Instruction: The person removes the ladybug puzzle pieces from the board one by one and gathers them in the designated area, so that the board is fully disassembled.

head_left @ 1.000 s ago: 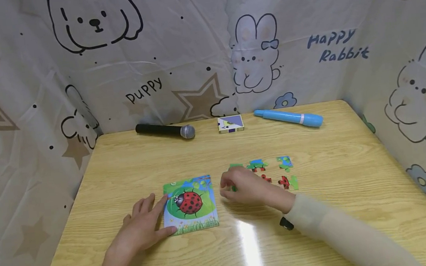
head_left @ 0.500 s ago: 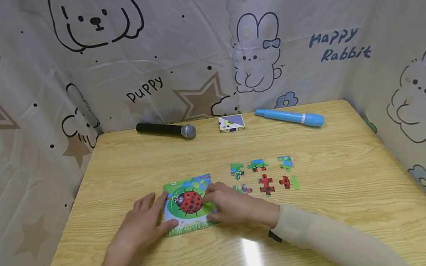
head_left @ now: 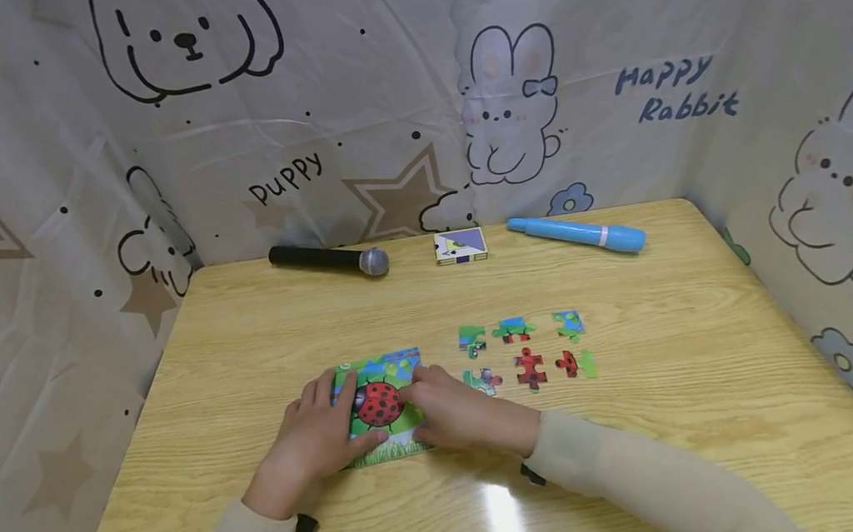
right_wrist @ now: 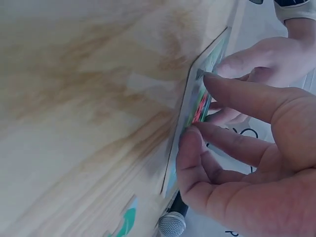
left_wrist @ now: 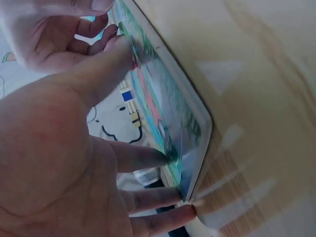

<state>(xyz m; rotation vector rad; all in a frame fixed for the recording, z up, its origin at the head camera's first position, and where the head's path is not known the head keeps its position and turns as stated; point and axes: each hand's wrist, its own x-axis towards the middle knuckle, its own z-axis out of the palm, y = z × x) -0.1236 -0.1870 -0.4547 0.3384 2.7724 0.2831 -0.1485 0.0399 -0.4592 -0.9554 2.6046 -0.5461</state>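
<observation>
Ladybug board: lies flat on the wooden surface [head_left: 636, 441], between the two hands; the square puzzle board [head_left: 379, 405] shows a red spotted ladybug over green, with blue sky and grass around it.
Left hand: the left hand [head_left: 319, 429] covers the board's left side, its fingers [left_wrist: 140, 157] extended and spread, clasping nothing; thumb and index rest on the printed face, the other fingertips reach the left edge.
Right hand: the right hand [head_left: 456, 410] is at the board's right side, fingers [right_wrist: 237, 143] bent, thumb and index tips at the face with a gap between them; whether they pinch any part of it cannot be told.
Loose pieces: six jigsaw pieces [head_left: 531, 370] in two rows of three, apart from the board, beyond and to the right of the right hand.
Back edge: a black microphone [head_left: 328, 260], a small card box [head_left: 460, 246] and a blue stick [head_left: 578, 234], left to right.
</observation>
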